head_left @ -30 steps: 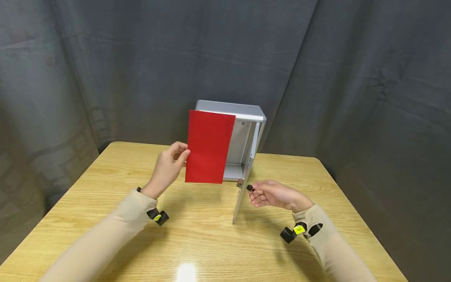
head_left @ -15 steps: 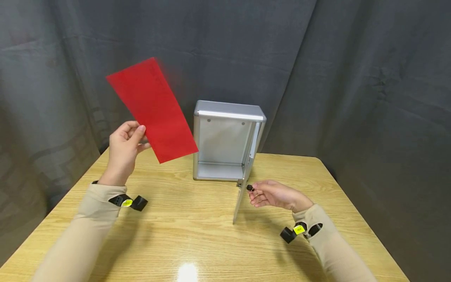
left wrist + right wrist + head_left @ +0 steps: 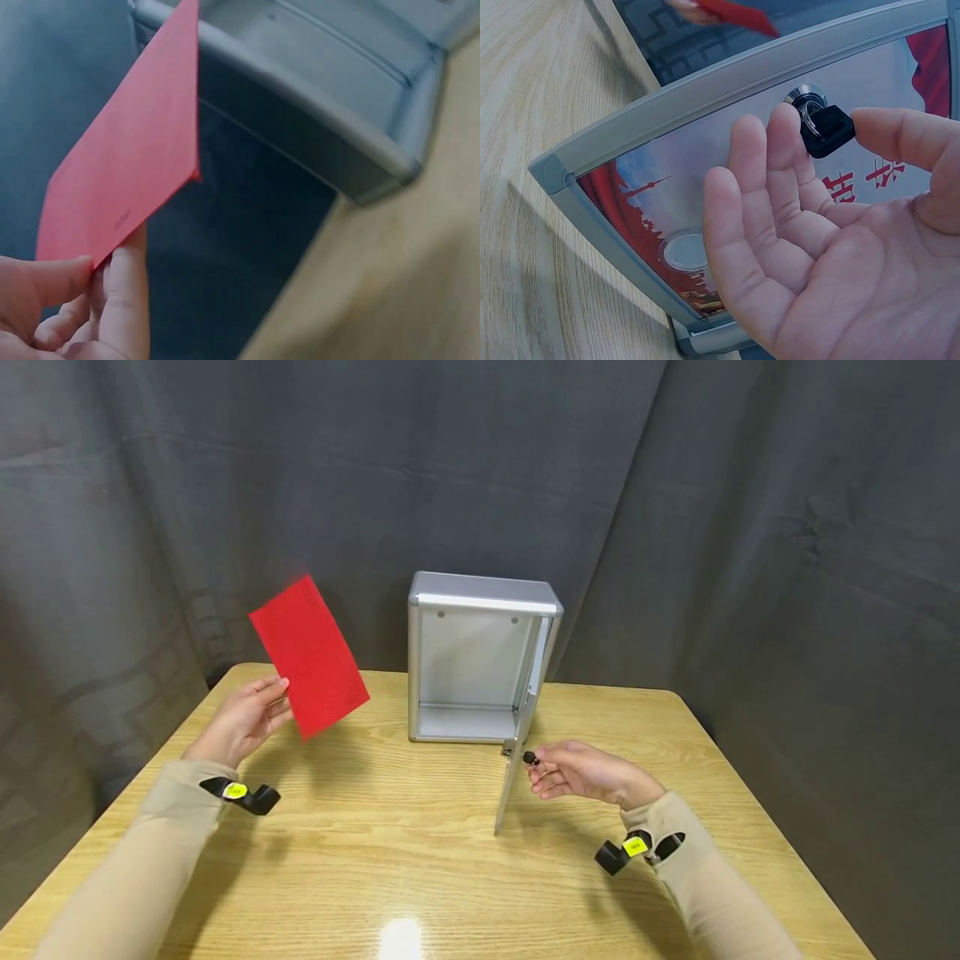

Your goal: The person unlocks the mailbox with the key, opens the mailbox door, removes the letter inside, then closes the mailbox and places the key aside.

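Observation:
My left hand (image 3: 243, 722) pinches a flat red envelope (image 3: 311, 652) by its lower left edge, thumb on the near face. It is held tilted above the table, left of a silver metal box (image 3: 483, 589). The box stands upright with its door (image 3: 512, 789) swung out toward me and its white interior showing. At the door's outer face my right hand (image 3: 588, 775) holds a black-headed key (image 3: 829, 131) between thumb and fingers. That key, with a small metal ring, sits at the round lock (image 3: 807, 96); its blade is hidden.
The wooden table (image 3: 360, 868) ends at a dark grey curtain (image 3: 360, 510) behind the box. Printed red-and-blue artwork and a round clear disc (image 3: 686, 250) are on the door's outer face.
My left hand has drawn the red envelope from in front of the box up to the left, then lowered it. My right hand stays at the key, and the door has not moved.

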Demonstrator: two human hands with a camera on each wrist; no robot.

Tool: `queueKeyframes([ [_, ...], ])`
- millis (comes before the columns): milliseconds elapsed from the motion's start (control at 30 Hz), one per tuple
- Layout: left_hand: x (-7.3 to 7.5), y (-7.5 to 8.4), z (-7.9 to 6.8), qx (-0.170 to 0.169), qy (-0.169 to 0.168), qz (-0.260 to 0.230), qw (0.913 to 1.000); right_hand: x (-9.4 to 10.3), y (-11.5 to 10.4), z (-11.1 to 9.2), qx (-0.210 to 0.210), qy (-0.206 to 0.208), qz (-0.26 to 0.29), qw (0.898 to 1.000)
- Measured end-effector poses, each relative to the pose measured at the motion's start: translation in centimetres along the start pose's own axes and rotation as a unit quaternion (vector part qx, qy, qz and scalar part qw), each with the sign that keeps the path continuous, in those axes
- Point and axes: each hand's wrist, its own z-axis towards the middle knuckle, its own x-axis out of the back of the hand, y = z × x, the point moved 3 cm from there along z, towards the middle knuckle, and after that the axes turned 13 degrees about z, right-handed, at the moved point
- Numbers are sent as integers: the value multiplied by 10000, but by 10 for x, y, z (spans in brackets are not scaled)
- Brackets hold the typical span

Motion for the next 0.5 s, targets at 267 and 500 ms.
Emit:
queueKeyframes([
  [267, 15, -40, 12, 718, -551, 1193, 9887, -1, -2, -2, -6, 23, 12, 10000],
  [500, 15, -65, 16, 1114, -707, 2527, 9585, -1, -1, -1, 21, 2, 74, 10000],
])
